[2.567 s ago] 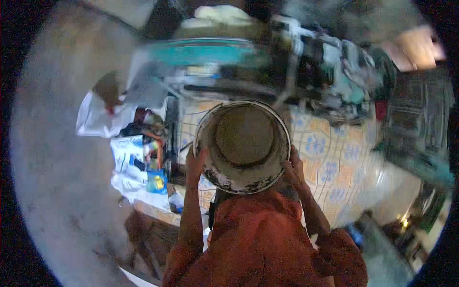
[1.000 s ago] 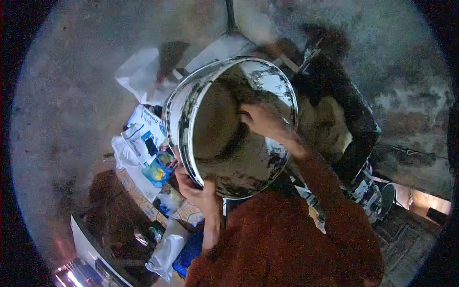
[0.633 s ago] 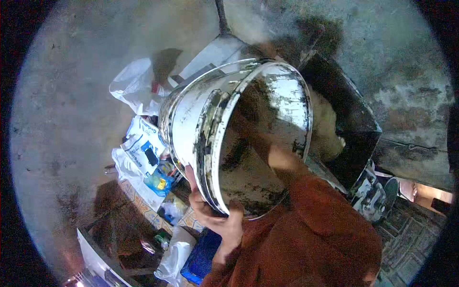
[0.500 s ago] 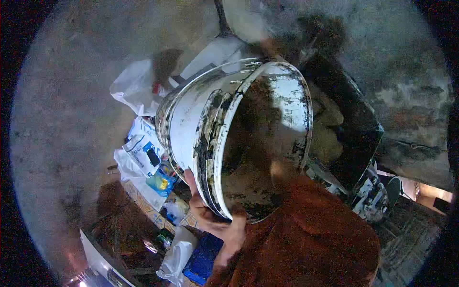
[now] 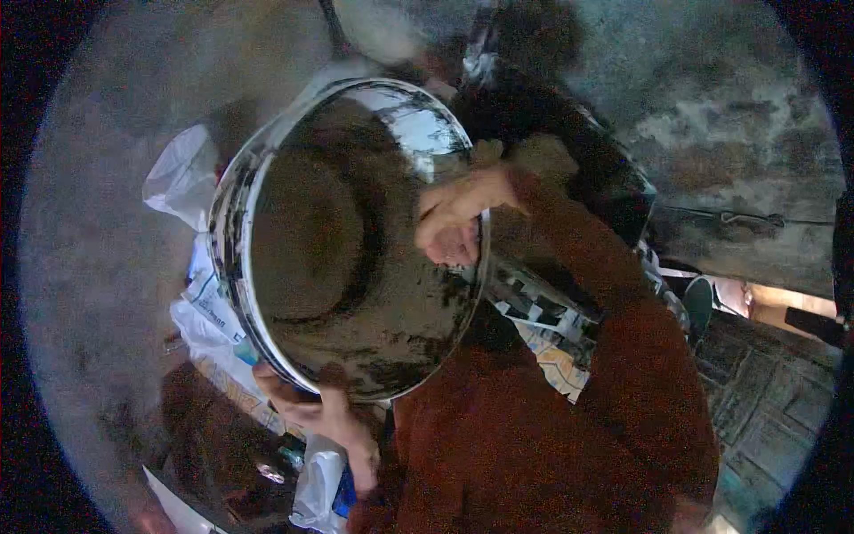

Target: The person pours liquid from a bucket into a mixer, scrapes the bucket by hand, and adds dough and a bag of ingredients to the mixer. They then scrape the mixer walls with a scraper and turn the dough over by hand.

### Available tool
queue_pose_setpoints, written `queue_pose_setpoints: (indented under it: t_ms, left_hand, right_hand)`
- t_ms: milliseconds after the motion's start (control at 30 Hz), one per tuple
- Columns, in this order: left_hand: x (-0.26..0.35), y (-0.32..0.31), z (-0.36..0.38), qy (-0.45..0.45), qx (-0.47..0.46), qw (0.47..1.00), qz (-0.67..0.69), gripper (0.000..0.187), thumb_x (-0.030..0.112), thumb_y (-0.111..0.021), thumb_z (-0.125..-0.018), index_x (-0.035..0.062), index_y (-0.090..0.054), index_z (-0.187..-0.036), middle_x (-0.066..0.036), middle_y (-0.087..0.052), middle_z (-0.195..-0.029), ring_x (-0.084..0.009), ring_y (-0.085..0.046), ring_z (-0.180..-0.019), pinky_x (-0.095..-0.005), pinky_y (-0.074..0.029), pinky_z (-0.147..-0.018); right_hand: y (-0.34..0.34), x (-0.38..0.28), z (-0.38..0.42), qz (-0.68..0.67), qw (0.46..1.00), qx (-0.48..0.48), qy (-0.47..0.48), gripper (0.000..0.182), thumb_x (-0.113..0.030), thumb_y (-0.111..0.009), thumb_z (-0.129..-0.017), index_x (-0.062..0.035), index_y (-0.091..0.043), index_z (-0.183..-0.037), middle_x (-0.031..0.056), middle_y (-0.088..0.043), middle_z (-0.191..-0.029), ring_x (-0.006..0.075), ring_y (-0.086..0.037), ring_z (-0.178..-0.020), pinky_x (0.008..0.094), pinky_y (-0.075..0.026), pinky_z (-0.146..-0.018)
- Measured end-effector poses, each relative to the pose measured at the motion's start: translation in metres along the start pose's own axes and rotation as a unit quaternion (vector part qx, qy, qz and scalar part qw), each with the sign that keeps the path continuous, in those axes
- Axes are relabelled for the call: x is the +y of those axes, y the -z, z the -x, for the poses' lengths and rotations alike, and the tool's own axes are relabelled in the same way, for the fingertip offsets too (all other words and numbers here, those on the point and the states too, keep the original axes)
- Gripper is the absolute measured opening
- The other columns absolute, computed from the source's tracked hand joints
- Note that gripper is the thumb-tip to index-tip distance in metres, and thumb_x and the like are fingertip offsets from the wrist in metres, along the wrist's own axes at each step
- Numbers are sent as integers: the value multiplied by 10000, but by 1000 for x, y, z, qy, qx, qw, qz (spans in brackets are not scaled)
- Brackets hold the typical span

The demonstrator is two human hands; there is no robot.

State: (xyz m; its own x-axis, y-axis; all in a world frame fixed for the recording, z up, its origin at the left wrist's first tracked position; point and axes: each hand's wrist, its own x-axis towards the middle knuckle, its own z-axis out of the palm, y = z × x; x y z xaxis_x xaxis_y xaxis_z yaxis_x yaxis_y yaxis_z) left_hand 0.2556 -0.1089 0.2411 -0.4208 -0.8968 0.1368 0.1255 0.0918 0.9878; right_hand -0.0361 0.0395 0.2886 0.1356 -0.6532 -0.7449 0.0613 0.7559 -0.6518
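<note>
A large white bucket (image 5: 427, 133), smeared with dark stains, is tilted with its mouth facing me. A brown-grey coating covers much of its inner wall and bottom. My left hand (image 5: 322, 414) is closed around the lower rim, thumb at the mouth and fingers on the outer wall. Across the right side of the rim reaches my right hand (image 5: 463, 214), its fingers curled inside the mouth near the inner wall. Whatever those curled fingers hold, if anything, is hidden.
White plastic bags (image 5: 182, 178) and printed packaging (image 5: 209, 303) lie behind the bucket on the left. A dark open container (image 5: 569, 107) stands behind my right arm. Farther right are a round greenish vessel (image 5: 698, 307) and a worn wall (image 5: 729, 142).
The bucket has shifted left and its mouth has turned toward me, showing the bottom. My right hand, largely hidden in the dark interior before, now shows at the right rim.
</note>
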Motion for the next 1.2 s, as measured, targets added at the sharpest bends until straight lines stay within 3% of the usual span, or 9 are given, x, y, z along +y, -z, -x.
queue_pose_setpoints:
  t_ms: [33,200,300,367,567,700,767,1000,1200]
  left_hand:
    - [21,-1,6,43,-2,999,-12,760,95,-732,-713,6,-347,-1362,-125,-464,-1287,-249,-471,-1135,-402,-354,-1012]
    - [34,36,25,21,20,998,51,691,100,-704,-709,2,-400,-1322,-109,-481,-1246,-242,-458,-1114,-413,-364,-986]
    - [18,-24,-20,-20,8,999,-36,650,85,-669,-738,-7,-403,-1323,-119,-488,-1230,-240,-472,-1101,-413,-375,-976]
    - [23,-46,-24,-12,23,998,-48,664,127,-669,-775,3,-388,-1364,-146,-477,-1284,-258,-502,-1099,-423,-411,-962]
    - [32,-76,-26,-47,2,995,-89,668,156,-648,-847,-23,-342,-1413,-173,-481,-1310,-273,-490,-1149,-415,-427,-976]
    - [74,-112,-11,21,7,1000,-14,624,32,-704,-681,11,-438,-1245,-86,-516,-1127,-205,-476,-1019,-365,-350,-968]
    - [71,-135,-16,-41,3,996,-75,621,65,-714,-661,6,-450,-1220,-77,-516,-1102,-196,-479,-1001,-360,-366,-954]
    - [83,-163,-10,-40,-30,994,-101,591,164,-744,-617,11,-461,-1112,-91,-509,-1092,-187,-488,-1000,-324,-382,-928]
    - [62,-167,-16,-197,-23,958,-206,575,167,-739,-626,24,-449,-1101,-132,-494,-1127,-235,-463,-1082,-377,-355,-974]
  right_hand:
    - [-18,26,24,85,970,220,-50,263,-289,-603,-878,-48,-668,-962,102,-673,-818,254,-647,-684,387,-547,-648]
    - [-78,94,140,115,948,292,-42,222,-262,-657,-820,-43,-634,-853,76,-658,-767,211,-615,-662,378,-492,-567]
    - [14,147,155,44,887,458,-29,221,-250,-603,-864,-32,-634,-875,124,-659,-792,254,-644,-689,416,-510,-605]
    - [72,189,153,612,716,301,-148,225,-226,-541,-906,-21,-634,-908,153,-663,-853,301,-657,-736,413,-529,-642]
    - [72,146,145,427,707,560,64,273,-255,-506,-938,-14,-635,-924,142,-667,-858,289,-659,-749,372,-528,-657]
    - [52,64,96,189,827,456,267,243,-215,-586,-922,7,-629,-1009,120,-665,-843,131,-617,-707,297,-493,-624]
    - [83,41,48,222,808,425,341,236,-208,-556,-878,8,-637,-929,158,-650,-842,291,-621,-769,380,-493,-716]
    - [158,-5,-135,353,817,435,138,206,-177,-536,-872,-15,-654,-915,141,-663,-888,260,-632,-797,383,-506,-749]
    - [161,8,-239,371,828,419,38,229,-188,-510,-896,-9,-651,-915,135,-667,-908,256,-645,-812,386,-518,-770]
